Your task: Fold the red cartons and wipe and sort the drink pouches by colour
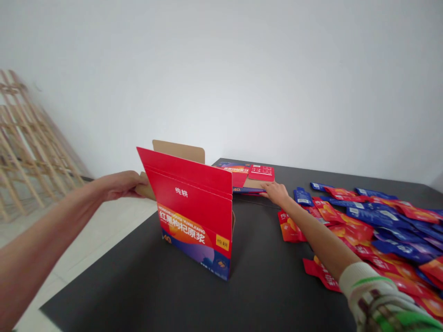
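Observation:
A red and blue printed carton (194,203) stands upright on the dark table, its top flaps raised. My left hand (122,185) is closed on a brown side flap (145,188) at the carton's left; its fingertips are partly hidden. Behind the carton, flattened cartons (242,173) of the same print lie at the table's far edge. My right hand (276,192) pinches the near edge of a flat carton there, thumb and fingers together.
Many red pouches (332,212) and blue pouches (372,216) are heaped across the right side of the table (263,286). Wooden racks (27,143) lean by the white wall (221,78) at left, above a pale tiled floor (100,235).

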Available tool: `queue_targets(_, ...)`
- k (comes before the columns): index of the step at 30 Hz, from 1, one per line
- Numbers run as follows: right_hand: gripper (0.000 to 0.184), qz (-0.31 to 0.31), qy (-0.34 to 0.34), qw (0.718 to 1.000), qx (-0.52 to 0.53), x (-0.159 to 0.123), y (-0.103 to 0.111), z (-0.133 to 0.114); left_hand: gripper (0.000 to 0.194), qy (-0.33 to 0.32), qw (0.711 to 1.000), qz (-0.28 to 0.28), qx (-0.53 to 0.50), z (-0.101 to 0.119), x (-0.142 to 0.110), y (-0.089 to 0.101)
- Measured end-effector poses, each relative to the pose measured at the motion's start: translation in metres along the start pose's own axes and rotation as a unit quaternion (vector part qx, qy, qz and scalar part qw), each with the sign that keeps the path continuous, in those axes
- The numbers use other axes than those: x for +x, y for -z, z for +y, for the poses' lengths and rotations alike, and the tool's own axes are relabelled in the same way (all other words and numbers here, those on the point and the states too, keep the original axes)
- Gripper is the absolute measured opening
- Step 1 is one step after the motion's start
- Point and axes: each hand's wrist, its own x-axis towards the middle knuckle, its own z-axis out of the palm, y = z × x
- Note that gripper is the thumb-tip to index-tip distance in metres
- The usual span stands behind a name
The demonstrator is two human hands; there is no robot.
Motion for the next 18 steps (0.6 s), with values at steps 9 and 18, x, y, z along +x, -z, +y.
queue_targets(9, 0.034, -0.006, 0.039, 0.994, 0.100, -0.022, 0.028, -0.010, 0.014, 0.013, 1.000, 0.001, 0.004, 0.012, -0.009, -0.020)
queue_targets(18, 0.065, -0.058, 0.309, 0.840, 0.442, -0.105, 0.106, -0.026, 0.026, -0.001, 1.000, 0.001, 0.032, 0.011, -0.020, -0.043)
